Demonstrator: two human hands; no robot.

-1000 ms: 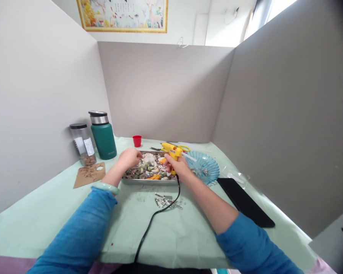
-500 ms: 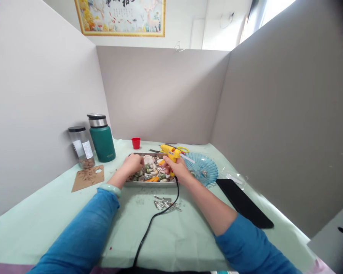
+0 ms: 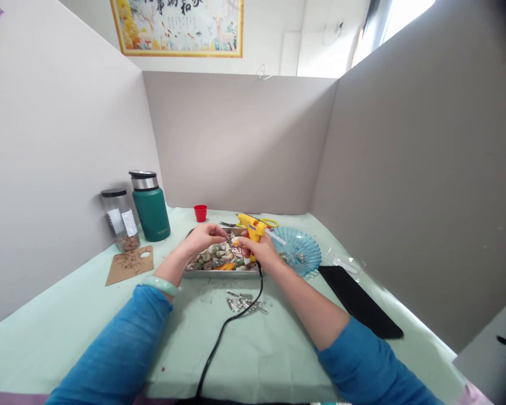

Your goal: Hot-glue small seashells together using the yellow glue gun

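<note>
My right hand (image 3: pixel 263 251) is wrapped round a yellow hot glue gun (image 3: pixel 253 228), with a glue stick (image 3: pixel 276 235) jutting from its back end and a black cord trailing toward me. Across from it, my left hand (image 3: pixel 206 238) has thumb and fingertips pinched together; what small thing they hold, if any, I cannot make out. Both hands are over a shallow metal tray (image 3: pixel 221 274) of shells and pebbles (image 3: pixel 223 260). On the cloth in front of the tray lies a loose pile of silvery metal clips (image 3: pixel 244 304).
A blue fluted plate (image 3: pixel 301 247) and a black slab (image 3: pixel 360 301) are on the right. At left stand a green bottle (image 3: pixel 150 214), a clear jar (image 3: pixel 122 222) and a brown card (image 3: pixel 130 265). Behind the tray are a red cup (image 3: pixel 200 213) and yellow-handled scissors (image 3: pixel 270 223).
My left hand has lifted from the tray's left part and moved right, its fingers now near the glue gun's front. My right hand with the glue gun has barely moved.
</note>
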